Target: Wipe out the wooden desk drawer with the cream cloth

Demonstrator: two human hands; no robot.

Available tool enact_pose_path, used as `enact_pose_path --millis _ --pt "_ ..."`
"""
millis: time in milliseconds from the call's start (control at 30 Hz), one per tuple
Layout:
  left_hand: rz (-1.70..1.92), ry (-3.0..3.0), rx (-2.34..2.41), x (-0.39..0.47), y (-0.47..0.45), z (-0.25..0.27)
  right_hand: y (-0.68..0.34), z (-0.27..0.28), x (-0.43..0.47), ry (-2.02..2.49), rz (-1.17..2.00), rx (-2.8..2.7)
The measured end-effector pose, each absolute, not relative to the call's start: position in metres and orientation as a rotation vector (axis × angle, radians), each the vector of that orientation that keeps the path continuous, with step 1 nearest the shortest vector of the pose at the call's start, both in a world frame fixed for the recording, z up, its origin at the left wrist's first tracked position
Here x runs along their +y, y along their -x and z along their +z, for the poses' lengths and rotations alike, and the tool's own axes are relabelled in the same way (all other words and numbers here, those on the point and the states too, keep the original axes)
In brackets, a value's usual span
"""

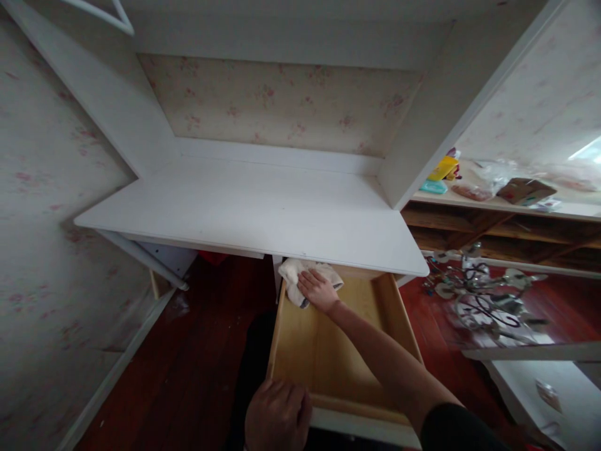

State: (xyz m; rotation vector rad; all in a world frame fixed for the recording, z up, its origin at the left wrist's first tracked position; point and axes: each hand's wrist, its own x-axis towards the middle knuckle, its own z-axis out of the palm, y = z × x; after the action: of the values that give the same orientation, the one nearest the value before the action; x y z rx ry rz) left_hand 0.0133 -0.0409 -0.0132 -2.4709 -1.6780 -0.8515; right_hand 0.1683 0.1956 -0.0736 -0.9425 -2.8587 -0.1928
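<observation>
A pulled-out wooden drawer (323, 357) with a pale front sits under the white desk (263, 200). My right hand (318, 291) reaches across it and presses a whitish cloth (293, 279) against the drawer's far left corner, with the fingers over the cloth. Part of the cloth rests by the desk's front edge. My left hand (278, 413) is closed at the near left corner of the drawer, its fingers curled over the edge. Bare wood shows across the drawer's bottom.
The desk's hutch side panel (441, 94) rises at the right. Beyond it, a low shelf unit (507, 228) carries bags and a cardboard box (526, 190). A metal chandelier (488, 300) lies on the reddish floor, near a white piece of furniture (544, 388). Floral wallpaper (37, 250) covers the left wall.
</observation>
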Motion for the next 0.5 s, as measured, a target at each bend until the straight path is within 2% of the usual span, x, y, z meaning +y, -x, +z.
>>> enact_pose_path --millis 167,500 --pt "-0.833 2.471 -1.699 -0.042 -0.014 -0.011 -0.193 -0.07 0.188 1.217 -0.142 -3.013" --pt "-0.835 2.489 -1.666 -0.04 -0.013 -0.007 -0.292 -0.036 0.17 1.99 -0.026 -2.866"
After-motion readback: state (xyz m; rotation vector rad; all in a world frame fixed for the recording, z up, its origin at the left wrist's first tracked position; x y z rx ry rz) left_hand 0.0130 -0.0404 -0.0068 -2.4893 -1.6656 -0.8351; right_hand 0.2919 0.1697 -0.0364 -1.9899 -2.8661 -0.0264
